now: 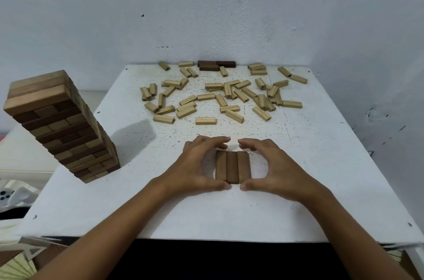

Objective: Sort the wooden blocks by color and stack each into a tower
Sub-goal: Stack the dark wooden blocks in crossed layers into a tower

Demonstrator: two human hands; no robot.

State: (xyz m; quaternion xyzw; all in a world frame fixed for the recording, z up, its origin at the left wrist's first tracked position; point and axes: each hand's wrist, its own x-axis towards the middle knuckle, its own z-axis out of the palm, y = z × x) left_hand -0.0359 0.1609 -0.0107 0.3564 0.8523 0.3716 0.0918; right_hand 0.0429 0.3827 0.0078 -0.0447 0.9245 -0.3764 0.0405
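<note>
Three medium-brown blocks (232, 166) lie flat side by side on the white table (309, 165), near its front middle. My left hand (195, 165) curves round their left side, thumb at the near ends and fingers at the far ends. My right hand (275, 165) mirrors it on the right side. A tall tower of medium and dark brown blocks (62, 126) stands at the table's left edge. Several light blocks (220, 96) lie scattered over the far half. Three dark brown blocks (215, 65) lie against the wall.
The white wall (229, 27) closes the back and right of the table. The nearest loose light block (205, 120) lies a short way beyond my fingers. A white game controller (9, 197) sits below the table's left edge.
</note>
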